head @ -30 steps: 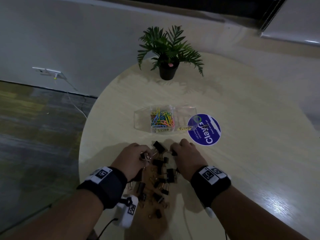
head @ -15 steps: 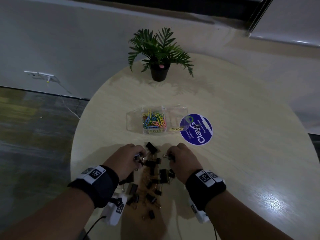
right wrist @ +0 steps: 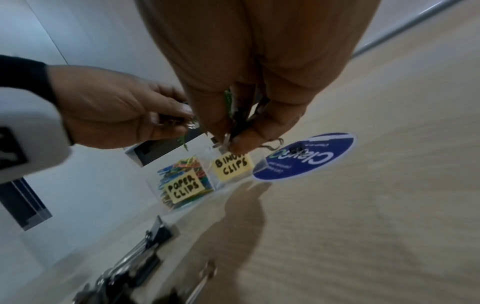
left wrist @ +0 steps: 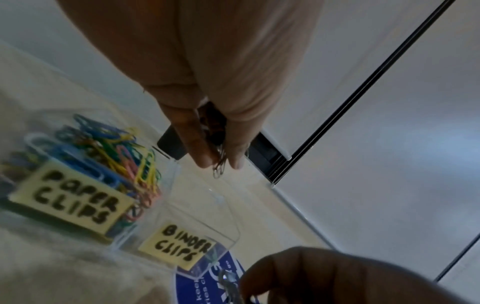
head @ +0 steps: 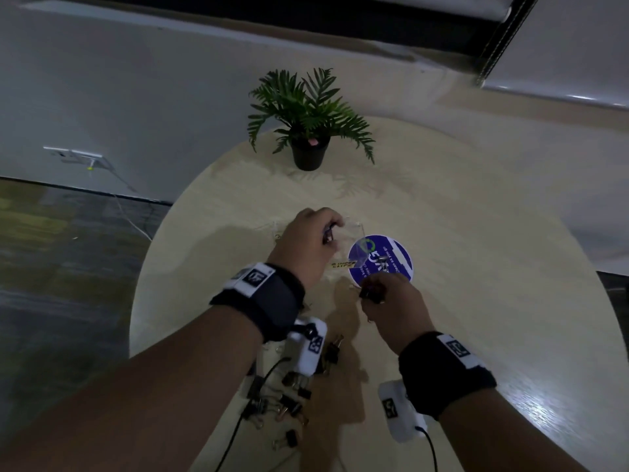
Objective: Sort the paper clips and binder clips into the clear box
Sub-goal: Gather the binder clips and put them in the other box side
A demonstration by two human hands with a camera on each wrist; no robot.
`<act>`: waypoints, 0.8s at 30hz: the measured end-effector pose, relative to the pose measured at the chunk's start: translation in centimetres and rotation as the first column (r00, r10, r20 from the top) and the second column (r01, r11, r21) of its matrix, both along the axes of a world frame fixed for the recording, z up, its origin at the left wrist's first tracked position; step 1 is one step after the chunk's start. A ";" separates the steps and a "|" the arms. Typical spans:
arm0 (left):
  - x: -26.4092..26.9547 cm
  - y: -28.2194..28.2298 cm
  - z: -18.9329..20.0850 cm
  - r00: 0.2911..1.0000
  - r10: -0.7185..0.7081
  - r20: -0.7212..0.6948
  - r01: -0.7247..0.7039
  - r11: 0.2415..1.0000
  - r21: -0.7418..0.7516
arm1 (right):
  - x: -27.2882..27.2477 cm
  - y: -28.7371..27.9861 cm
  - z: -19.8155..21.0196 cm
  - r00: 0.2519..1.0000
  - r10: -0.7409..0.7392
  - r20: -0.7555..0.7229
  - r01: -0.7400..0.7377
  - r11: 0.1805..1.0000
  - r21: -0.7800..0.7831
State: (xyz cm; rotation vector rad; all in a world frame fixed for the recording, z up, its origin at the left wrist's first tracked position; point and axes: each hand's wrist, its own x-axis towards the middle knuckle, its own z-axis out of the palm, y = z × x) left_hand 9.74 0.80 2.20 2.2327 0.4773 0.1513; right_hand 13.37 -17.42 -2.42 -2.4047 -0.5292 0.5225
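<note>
Two hands up over the clear box (left wrist: 207, 207). Left hand (head: 306, 243) above the box, grip pinched tight on dark binder clips (left wrist: 215, 131), wire loops hanging below the fingertips (left wrist: 202, 158). Right hand (head: 391, 308) nearer the body, just short of the box, grip also pinched on binder clips (right wrist: 239, 123). Box sits mid-counter, two compartments with yellow handwritten labels: "PAPER CLIPS" side holds coloured paper clips (left wrist: 109, 156), "BINDER CLIPS" side looks bare. Loose pile (head: 289, 396) of black clips with metal handles lies on the counter (head: 476, 301) under the forearms. Counter is round, pale wood grain. Blue round sticker (head: 384, 264) touches the box's right end. Potted plant (head: 306, 117) at far edge. Grey wall, dim room.
</note>
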 end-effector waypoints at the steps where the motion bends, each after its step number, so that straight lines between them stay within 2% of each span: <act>1: 0.8 -0.3 -0.3 1.000 0.009 -0.017 -0.009 1.000 0.002 | 0.3 -0.1 0.1 1.000 -0.019 0.019 0.019 1.000 0.019; 6: 2.0 -1.4 -1.7 0.975 -0.124 -0.182 0.139 0.988 0.072 | 2.4 0.1 1.0 0.996 -0.067 0.065 0.063 0.996 0.062; 9: 1.4 -1.4 -1.7 0.982 -0.137 -0.129 0.146 0.987 0.063 | 3.6 1.0 1.9 0.992 -0.084 0.090 0.076 0.994 0.084; 14: -1.7 0.4 -1.4 0.998 0.049 0.036 -0.055 0.982 0.180 | 5.6 4.3 3.2 0.985 -0.110 0.132 0.087 0.982 0.167; 17: -4.3 2.0 -2.0 0.969 0.226 0.100 -0.240 0.958 0.157 | 5.9 6.6 2.9 0.982 -0.067 0.179 0.037 0.986 0.163; 20: -5.9 3.0 -2.7 0.925 0.367 0.100 -0.377 0.919 0.112 | 5.5 7.7 2.3 0.984 -0.011 0.178 -0.015 0.990 0.139; 24: -6.6 3.6 -3.5 0.886 0.462 0.030 -0.463 0.886 0.027 | 5.0 7.6 1.6 0.983 0.074 0.170 -0.088 0.993 0.078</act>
